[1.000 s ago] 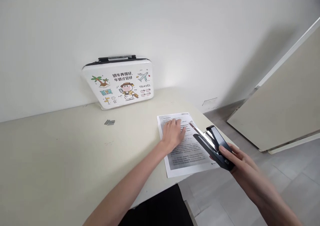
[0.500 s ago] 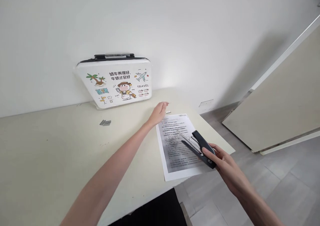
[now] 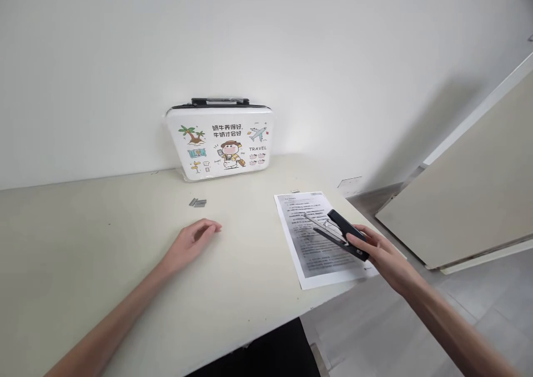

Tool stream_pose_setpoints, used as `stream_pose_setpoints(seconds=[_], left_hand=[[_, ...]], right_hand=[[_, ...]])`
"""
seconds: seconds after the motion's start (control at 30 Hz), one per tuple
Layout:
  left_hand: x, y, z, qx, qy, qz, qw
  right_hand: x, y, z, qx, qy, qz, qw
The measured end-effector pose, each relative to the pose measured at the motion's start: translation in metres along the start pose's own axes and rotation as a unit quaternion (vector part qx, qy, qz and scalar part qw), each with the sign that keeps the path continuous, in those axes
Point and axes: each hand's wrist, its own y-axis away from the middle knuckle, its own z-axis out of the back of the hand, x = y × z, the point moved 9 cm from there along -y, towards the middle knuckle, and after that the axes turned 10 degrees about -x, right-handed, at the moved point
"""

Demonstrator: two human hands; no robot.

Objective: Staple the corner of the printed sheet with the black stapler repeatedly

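My right hand grips a black stapler by its back end, above the printed sheet of paper. The stapler is folded open, its metal staple channel standing between the raised top cover and the base. My left hand is over the table, fingers loosely bent and thumb a little apart, with nothing visible in it. Just beyond it lie several grey staple strips. Another small metal piece, seemingly a staple strip, sits at the paper's far edge.
A white travel case with cartoon prints and a black handle leans against the wall at the table's back. The pale table ends at the right, above a grey floor. A black seat shows below the front edge.
My left hand has moved left and nearer, from the far edge of the paper to below the staple strips. My right hand still holds the folded-open stapler. The view has shifted slightly left.
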Motion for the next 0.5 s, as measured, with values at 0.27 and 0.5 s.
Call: stream_pose_setpoints(seconds=[0.27, 0.5], left_hand=[[0.005, 0.029, 0.021, -0.062, 0.059, 0.022, 0.996], [0.014, 0.041, 0.012, -0.073, -0.001, -0.008, 0.997]], right_hand=[[0.075, 0.024, -0.123, 0.041, 0.069, 0.208, 0.975], [0.082, 0.042, -0.244, 0.076, 0.029, 0.310, 0.947]])
